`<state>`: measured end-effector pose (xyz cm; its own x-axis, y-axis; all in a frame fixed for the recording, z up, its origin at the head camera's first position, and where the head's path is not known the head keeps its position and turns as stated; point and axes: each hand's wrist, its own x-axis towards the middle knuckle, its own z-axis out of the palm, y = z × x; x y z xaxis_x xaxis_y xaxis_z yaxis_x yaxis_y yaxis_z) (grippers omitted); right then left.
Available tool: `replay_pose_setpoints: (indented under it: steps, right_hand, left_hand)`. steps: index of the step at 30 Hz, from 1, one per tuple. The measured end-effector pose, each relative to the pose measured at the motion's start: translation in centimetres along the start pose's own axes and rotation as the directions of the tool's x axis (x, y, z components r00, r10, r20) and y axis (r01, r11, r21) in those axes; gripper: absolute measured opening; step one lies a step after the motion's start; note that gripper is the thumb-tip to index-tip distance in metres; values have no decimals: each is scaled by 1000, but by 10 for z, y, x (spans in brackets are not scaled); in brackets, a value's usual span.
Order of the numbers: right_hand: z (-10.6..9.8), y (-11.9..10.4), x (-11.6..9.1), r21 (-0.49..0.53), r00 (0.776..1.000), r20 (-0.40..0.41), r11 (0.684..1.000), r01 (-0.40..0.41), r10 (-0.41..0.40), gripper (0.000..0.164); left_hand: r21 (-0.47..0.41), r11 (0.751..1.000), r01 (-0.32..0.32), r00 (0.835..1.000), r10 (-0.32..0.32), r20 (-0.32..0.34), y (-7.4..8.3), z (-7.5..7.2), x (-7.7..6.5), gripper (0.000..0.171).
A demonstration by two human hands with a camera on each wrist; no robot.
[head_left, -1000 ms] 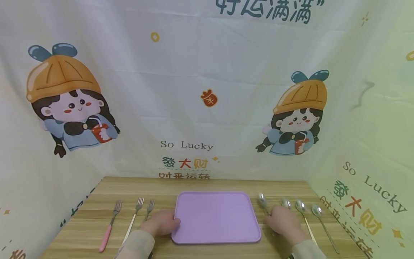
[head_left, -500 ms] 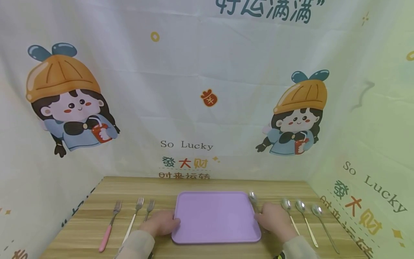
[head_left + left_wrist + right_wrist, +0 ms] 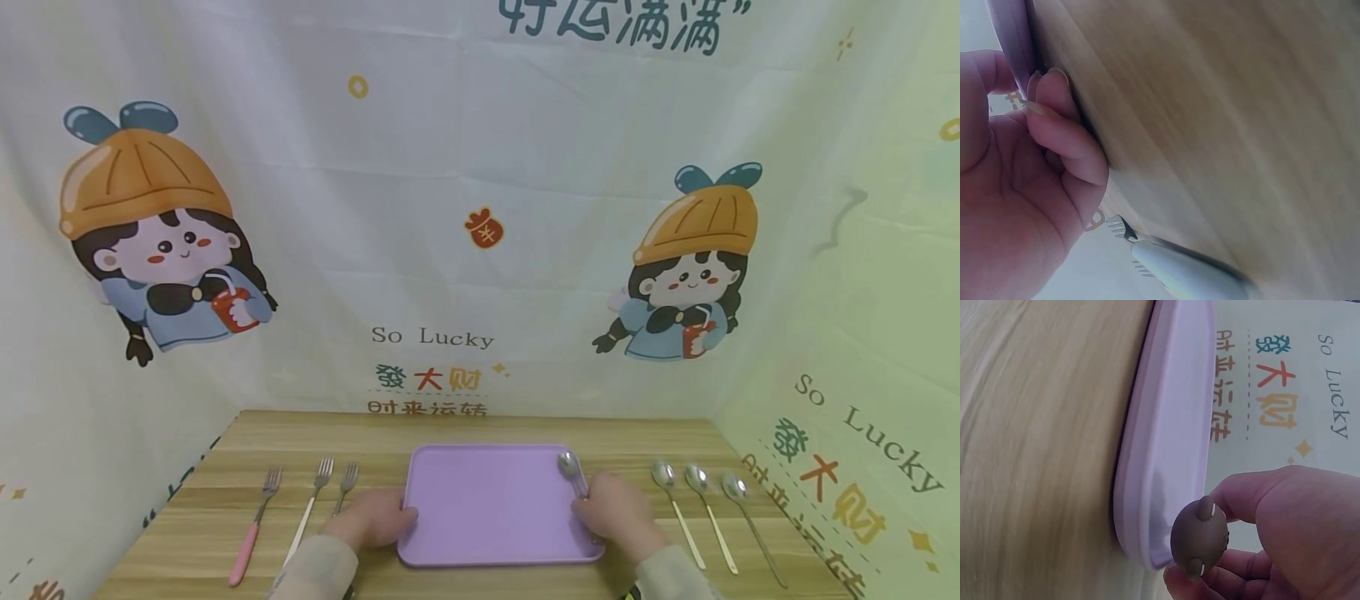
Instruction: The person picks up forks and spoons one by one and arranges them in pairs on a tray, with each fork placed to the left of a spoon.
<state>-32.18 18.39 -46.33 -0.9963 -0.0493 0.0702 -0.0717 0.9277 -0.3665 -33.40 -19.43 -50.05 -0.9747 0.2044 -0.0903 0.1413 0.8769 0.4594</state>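
My left hand (image 3: 372, 515) grips the left rim of a lilac rectangular tray (image 3: 491, 508); in the left wrist view, thumb and curled fingers close on the tray's edge (image 3: 1011, 37). At the tray's right side, my right hand (image 3: 617, 510) holds a metal spoon (image 3: 568, 463) by its handle. The spoon's bowl points away from me and overlaps the tray's far right corner. In the right wrist view the handle ends in a brown animal-shaped knob (image 3: 1197, 536) with two small ears, close over the tray's near end. Fingers hide the middle of the handle.
To the left lie a pink-handled fork (image 3: 255, 525), a pale-handled fork (image 3: 311, 504) and another fork (image 3: 348, 477) partly behind my left hand. Three spoons lie on the right: a left one (image 3: 664, 475), a middle one (image 3: 697, 477) and a right one (image 3: 737, 487). Printed cloth (image 3: 420, 250) surrounds the wooden table.
My right hand has moved left with the spoon, from the table beside the tray to over the tray's right side. The left hand and the tray have stayed put.
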Motion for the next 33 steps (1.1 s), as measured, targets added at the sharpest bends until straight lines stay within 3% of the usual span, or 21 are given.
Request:
replay_pose_setpoints:
  steps: [10,18,23,33]
  right_hand:
    - [7,-9,-2,-15,1000,2,1000,4,-4,32]
    - [9,-14,-4,-10,1000,3,1000,4,-4,33]
    - [9,-16,-5,-14,1000,-13,1000,5,-5,35]
    - [12,-14,-4,-24,1000,-22,1000,1,-1,36]
  left_hand:
    - [10,999,-31,1000,31,6,-5,3,3,39]
    - [-9,1000,-23,999,23,-44,5,-1,-5,23]
    - [-14,1000,-16,999,15,-47,13,-7,-13,23]
    - [-2,1000,-19,999,19,-47,15,-7,-14,23]
